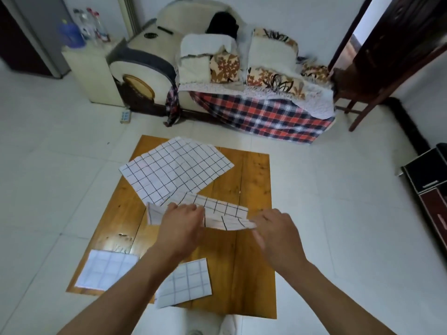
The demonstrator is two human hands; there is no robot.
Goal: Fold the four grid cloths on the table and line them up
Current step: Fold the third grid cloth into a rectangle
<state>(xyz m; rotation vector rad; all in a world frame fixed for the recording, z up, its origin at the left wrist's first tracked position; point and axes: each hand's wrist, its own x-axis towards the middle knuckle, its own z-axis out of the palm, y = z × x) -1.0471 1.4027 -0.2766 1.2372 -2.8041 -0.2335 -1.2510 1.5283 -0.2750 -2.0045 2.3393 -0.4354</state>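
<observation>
On the wooden surface (251, 180) four white grid cloths are seen: two folded squares near, left (106, 269) and middle (186, 282); one flat sheet far (176, 170); one half-folded strip (222, 215) gripped by both hands, left (180, 228) and right (278, 234)

Grid cloths (176, 170): white w/ black lines. Table (251, 250): orange-brown wood. Sofa throw (261, 117): red/navy/white plaid. Floor (48, 165): white tile.
</observation>
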